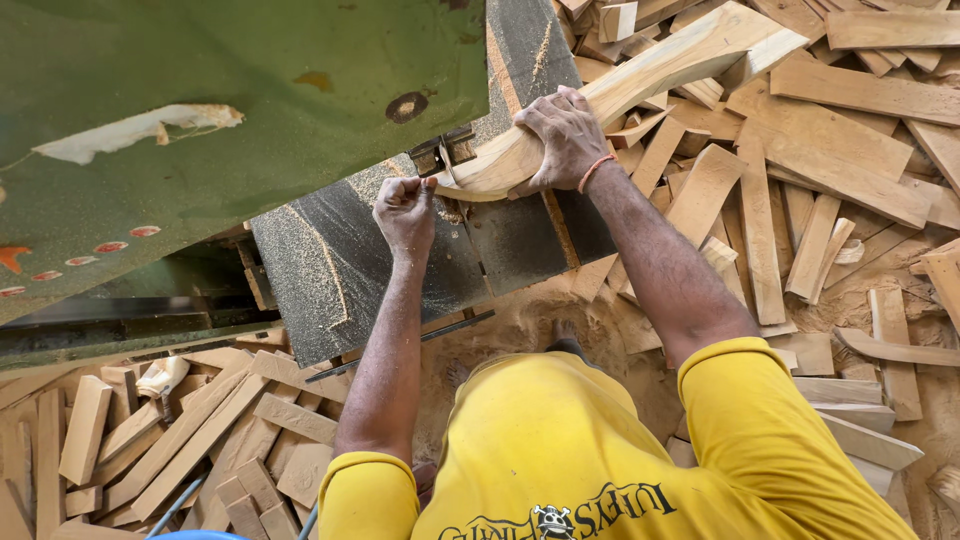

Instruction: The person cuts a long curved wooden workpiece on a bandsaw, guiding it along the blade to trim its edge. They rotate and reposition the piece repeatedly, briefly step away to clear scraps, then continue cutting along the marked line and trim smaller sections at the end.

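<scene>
Head view: we've got both hands working a curved wood piece (pixel 620 90) on the saw's dusty counter (pixel 340 260).

Our right hand (pixel 565 135) is clamped over the curve, fingers wrapped down its edge, the piece running off toward one o'clock. Our left hand (pixel 405 210) is curled into a tight fist at the piece's near tip, beside the metal blade guide (pixel 442 150). Offcuts (pixel 800 180) litter the floor from three o'clock, more at seven.

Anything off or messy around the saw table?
Yes. Sawdust lies in streaks across the dark saw table, and wood offcuts are strewn over the floor. The green machine cover has chipped, peeling paint. Both hands, left and right, sit close to the blade guide.
</scene>
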{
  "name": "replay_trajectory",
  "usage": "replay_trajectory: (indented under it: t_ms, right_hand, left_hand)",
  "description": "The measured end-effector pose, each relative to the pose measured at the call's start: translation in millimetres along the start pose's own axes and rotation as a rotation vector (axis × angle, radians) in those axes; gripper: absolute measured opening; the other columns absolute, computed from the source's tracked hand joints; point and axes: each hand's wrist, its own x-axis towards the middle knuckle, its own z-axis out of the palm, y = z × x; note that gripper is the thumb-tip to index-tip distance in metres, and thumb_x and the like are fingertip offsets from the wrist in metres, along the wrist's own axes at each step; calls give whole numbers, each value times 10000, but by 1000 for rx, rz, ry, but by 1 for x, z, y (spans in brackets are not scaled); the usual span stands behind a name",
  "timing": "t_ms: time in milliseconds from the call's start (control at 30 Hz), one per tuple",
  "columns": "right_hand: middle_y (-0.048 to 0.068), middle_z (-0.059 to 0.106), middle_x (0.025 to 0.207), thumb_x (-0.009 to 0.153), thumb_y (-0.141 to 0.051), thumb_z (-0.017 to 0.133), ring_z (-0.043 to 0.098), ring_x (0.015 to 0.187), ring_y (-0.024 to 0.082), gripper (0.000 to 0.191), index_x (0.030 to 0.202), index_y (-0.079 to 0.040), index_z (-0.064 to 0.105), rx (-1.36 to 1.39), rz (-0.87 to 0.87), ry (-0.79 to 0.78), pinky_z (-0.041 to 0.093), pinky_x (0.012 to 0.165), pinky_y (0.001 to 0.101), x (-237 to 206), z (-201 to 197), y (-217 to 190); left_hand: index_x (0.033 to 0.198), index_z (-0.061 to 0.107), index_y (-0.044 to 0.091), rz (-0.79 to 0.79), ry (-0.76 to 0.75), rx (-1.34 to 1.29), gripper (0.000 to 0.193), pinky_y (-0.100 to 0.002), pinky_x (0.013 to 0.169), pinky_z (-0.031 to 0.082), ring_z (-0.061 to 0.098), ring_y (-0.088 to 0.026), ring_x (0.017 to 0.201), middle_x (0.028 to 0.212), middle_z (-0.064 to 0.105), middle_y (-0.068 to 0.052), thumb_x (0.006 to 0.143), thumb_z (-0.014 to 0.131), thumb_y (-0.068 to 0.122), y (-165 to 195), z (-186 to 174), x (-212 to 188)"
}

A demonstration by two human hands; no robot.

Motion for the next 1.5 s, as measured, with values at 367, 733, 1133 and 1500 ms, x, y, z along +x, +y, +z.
replay_trajectory:
  t_ms: [367,733,1133,1500]
  right_hand:
    - [119,639,1217,440,-745,931,576,1201,298,1125,1325,-125,619,-12,67,-9,219,1198,574,15,-14,-16]
    - [113,653,1117,447,-780,898,581,1110,277,1060,1214,-90,655,30,-12,20,369,1041,492,-62,-9,-18]
    - [195,648,1363,815,-213,759,569,1342,337,559,1320,-9,634,199,-7,458,412,1210,463,-178,-42,55]
    - [70,724,1120,998,-205,626,646,980,171,332,1249,-3,707,501,682,-51,524,878,331,-296,-92,218]
  left_hand:
    - [800,731,104,-10,27,154,197,-279,589,526,597,-77,693,790,698,2,945,788,225,18,-4,27]
    - [794,720,140,180,-247,27,272,-294,630,622,727,-145,776,860,746,-42,1037,662,248,52,-34,-130]
    - [1418,566,-12,587,-348,673,898,-503,1096,346,532,-333,1228,1293,592,-193,1033,328,763,70,118,-101]
    - [1326,644,11,628,-445,596,809,-482,1062,406,597,-315,1105,1166,675,-166,1089,221,658,42,136,-98]
